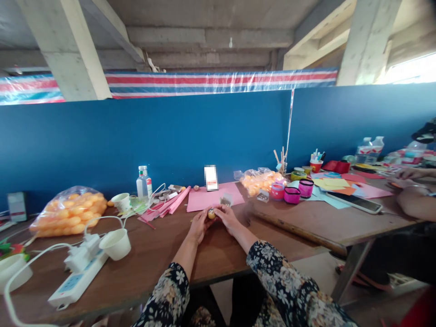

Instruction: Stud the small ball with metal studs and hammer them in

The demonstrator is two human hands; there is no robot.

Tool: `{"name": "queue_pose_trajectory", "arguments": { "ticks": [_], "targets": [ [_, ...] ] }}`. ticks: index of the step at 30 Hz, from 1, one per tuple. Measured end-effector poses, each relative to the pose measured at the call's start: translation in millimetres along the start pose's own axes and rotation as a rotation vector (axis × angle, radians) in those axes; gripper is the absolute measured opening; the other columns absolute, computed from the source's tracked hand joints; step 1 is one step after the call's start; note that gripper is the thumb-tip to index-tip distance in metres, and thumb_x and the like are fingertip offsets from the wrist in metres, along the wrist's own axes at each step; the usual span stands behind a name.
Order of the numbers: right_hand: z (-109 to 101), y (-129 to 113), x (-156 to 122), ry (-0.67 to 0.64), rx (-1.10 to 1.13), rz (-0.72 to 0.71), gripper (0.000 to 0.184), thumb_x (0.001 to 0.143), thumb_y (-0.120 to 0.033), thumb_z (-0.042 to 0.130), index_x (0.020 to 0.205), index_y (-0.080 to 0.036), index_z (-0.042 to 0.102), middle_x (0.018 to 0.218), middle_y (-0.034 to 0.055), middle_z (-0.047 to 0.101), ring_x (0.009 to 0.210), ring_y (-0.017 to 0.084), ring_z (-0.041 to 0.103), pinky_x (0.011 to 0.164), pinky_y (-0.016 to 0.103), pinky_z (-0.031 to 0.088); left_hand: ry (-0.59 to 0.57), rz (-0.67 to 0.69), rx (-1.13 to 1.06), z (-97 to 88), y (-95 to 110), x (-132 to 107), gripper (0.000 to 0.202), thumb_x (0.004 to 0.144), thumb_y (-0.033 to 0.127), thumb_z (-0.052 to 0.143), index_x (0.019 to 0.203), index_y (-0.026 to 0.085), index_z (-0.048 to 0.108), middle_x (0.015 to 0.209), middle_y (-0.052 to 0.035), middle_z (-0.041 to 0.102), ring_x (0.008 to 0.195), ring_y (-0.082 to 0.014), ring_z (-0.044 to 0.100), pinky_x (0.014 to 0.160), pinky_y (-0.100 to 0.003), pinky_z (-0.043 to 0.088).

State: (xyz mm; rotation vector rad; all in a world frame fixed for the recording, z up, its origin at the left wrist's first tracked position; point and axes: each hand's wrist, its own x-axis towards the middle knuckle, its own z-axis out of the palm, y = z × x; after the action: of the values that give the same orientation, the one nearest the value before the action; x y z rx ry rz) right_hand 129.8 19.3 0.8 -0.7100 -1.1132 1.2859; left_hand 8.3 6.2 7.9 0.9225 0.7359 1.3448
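Near the table's front edge, a small round yellowish ball (211,214) with a shiny silvery top is held between my two hands. The fingers of my left hand (200,225) close around its left side. From the right, the fingertips of my right hand (229,219) pinch at its top. Just behind the hands lies a pink paper sheet (195,200), and a small pale open box (226,200) stands on its front part. A phone-like screen (211,179), partly blurred out, stands upright at the back of the sheet.
A bag of orange balls (73,211), a power strip (78,281) with cables and a paper cup (116,244) are on the left. To the right are another bag of balls (260,180), pink pouches (292,195), a phone (354,202) and another person's arm (415,200).
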Motion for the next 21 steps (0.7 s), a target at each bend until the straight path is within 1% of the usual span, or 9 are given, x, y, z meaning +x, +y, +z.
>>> {"name": "queue_pose_trajectory", "arguments": {
  "ticks": [3,6,11,15,19,21],
  "targets": [
    [1.2,-0.3,-0.5,-0.016,0.014,0.017,0.028,0.061,-0.039,0.066,0.075,-0.016,0.061,0.072,0.0016,0.061,0.068,0.014,0.056,0.062,0.027,0.045,0.034,0.014,-0.004,0.4,-0.1,0.6,0.027,0.071,0.028,0.061,0.092,0.012,0.064,0.090,-0.0087,0.065,0.078,-0.0151,0.060,0.075,-0.033,0.051],
    [0.5,2.3,0.5,-0.002,0.018,0.016,0.030,0.060,-0.042,0.065,0.073,-0.016,0.060,0.070,0.0013,0.061,0.066,0.014,0.056,0.062,0.028,0.045,0.054,0.020,0.011,0.4,-0.3,0.8,0.026,0.069,0.026,0.063,0.090,0.011,0.064,0.086,-0.0086,0.066,0.076,-0.0152,0.060,0.074,-0.032,0.051],
    [-4.0,7.9,3.7,0.019,-0.049,-0.034,0.030,0.059,-0.041,0.067,0.071,-0.015,0.059,0.067,0.0007,0.060,0.064,0.013,0.054,0.063,0.027,0.045,0.024,-0.005,0.033,-1.2,-1.6,1.4,0.029,0.066,0.024,0.066,0.091,0.011,0.064,0.087,-0.0090,0.066,0.077,-0.0156,0.061,0.075,-0.033,0.051],
    [-5.4,9.0,4.5,0.031,-0.084,-0.041,0.030,0.057,-0.041,0.068,0.069,-0.015,0.059,0.065,0.0006,0.059,0.064,0.013,0.053,0.063,0.027,0.045,0.021,0.016,0.063,-2.5,-3.7,2.8,0.030,0.064,0.025,0.068,0.090,0.010,0.064,0.087,-0.0093,0.066,0.077,-0.0160,0.061,0.075,-0.032,0.051],
    [-3.6,8.9,4.2,0.041,-0.057,-0.032,0.033,0.058,-0.045,0.066,0.071,-0.015,0.059,0.068,0.0021,0.060,0.065,0.014,0.055,0.063,0.028,0.045,0.038,0.021,0.051,-2.1,-4.6,2.9,0.029,0.066,0.027,0.066,0.090,0.011,0.064,0.088,-0.0093,0.066,0.077,-0.0161,0.061,0.076,-0.034,0.051],
    [-2.5,8.8,4.1,0.069,-0.028,-0.026,0.035,0.058,-0.046,0.066,0.072,-0.015,0.058,0.069,0.0026,0.061,0.066,0.015,0.056,0.062,0.028,0.046,0.033,0.025,0.042,-2.1,-4.6,2.5,0.028,0.068,0.027,0.064,0.091,0.012,0.064,0.089,-0.0092,0.066,0.079,-0.0158,0.061,0.077,-0.034,0.051]
  ]
}}
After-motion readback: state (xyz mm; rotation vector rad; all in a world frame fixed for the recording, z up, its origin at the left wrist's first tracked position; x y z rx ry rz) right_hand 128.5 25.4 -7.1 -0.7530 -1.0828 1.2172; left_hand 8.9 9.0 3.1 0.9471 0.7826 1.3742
